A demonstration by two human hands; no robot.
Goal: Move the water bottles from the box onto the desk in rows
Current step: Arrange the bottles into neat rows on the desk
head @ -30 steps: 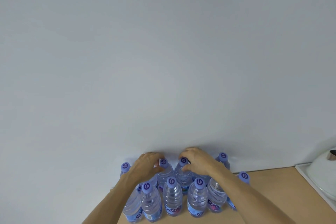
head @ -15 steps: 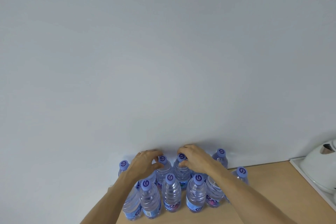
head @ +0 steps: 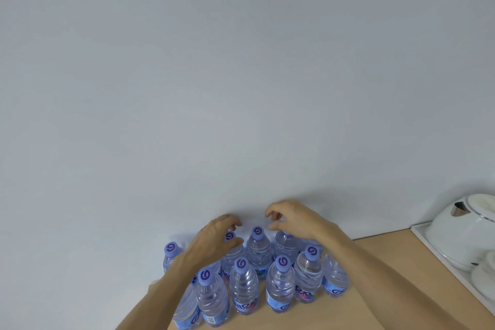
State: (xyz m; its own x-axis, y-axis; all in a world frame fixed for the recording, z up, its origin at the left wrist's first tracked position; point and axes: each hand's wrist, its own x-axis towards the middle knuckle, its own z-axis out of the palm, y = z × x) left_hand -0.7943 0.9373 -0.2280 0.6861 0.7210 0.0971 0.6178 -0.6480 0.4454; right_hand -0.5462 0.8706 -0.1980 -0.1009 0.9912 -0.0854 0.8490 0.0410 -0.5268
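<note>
My worktop (head: 380, 276): light wood, butts up vs. a pale wall. On it, water bottles (head: 243, 286) w/ purple caps stand upright, packed close in rows, back row right by the wall. Far right edge: white tray (head: 428, 246) w/ a white kettle (head: 466, 225) on it, well apart from the bottles.

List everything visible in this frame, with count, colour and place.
water bottles: at least ten, some hidden under the arms; clear with purple caps and blue labels; upright in rows on the desk by the wall
desk: one, light wood, bottom
kettle: one, white, on the tray at right
tray: one, white, right edge of the desk
wall: pale grey, fills the upper frame
left hand: fingers curled around a back-row cap, contact unclear
right hand: loosely curled above the back row, holding nothing
</note>
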